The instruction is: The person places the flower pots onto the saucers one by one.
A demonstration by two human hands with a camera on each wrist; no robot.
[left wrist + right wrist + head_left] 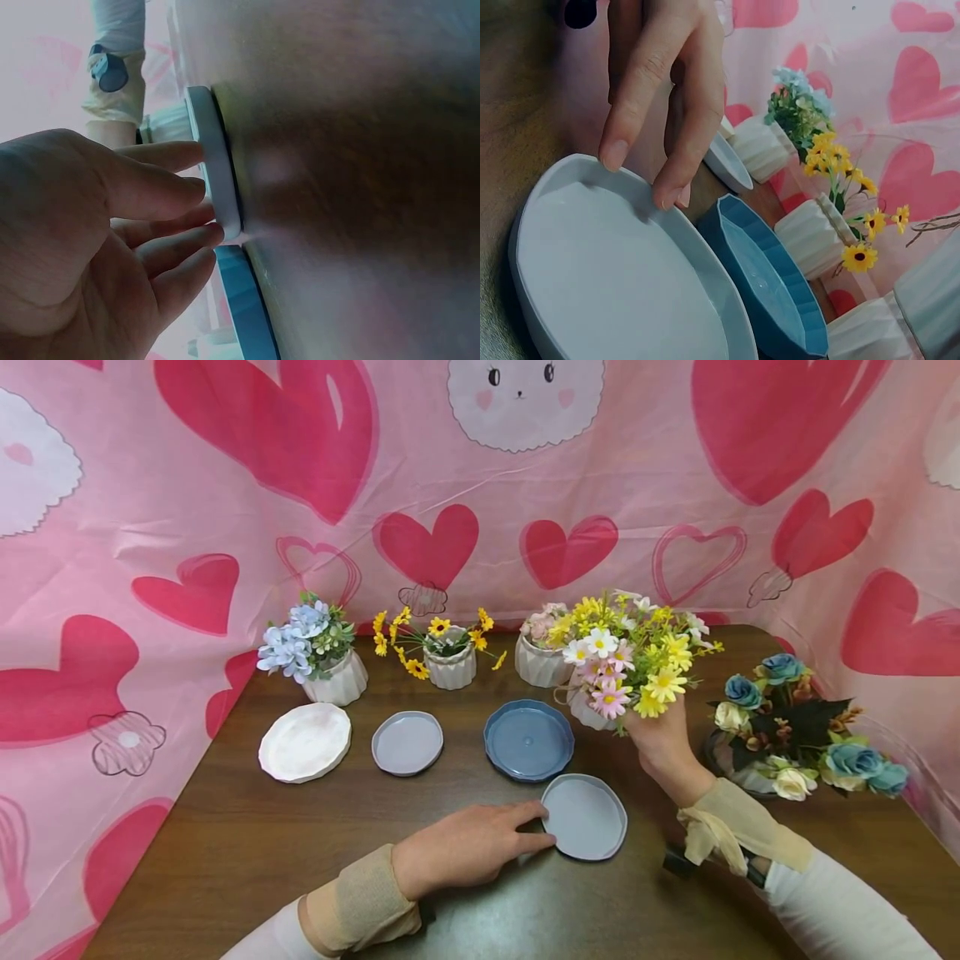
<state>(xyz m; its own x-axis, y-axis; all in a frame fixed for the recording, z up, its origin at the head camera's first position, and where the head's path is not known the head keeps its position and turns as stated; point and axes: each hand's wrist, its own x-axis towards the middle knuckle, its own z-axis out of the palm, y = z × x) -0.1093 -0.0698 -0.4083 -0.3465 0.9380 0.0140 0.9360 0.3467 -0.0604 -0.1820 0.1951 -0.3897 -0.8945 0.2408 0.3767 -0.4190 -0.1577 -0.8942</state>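
My left hand [468, 847] reaches in from the left, its fingertips touching the rim of a light grey saucer [585, 818]. Close up in the right wrist view, these fingers [641, 105] meet the saucer's edge without curling round it. My right hand [663, 739] grips a white flowerpot [588, 706] with yellow, pink and white daisies [633, 652], tilted to the left; the blooms hide most of my fingers. Behind the grey saucer lies a blue scalloped saucer [528, 739]. Another white pot with pale pink flowers [543, 660] stands just behind the daisies.
Leftward lie a white saucer [305, 743] and a small grey-lilac saucer [407, 743]. Behind them stand pots of blue flowers [307, 639] and yellow flowers [450, 668]. Blue and cream roses [810, 727] sit right of my right forearm. A pink heart-printed cloth [427, 468] backs the table.
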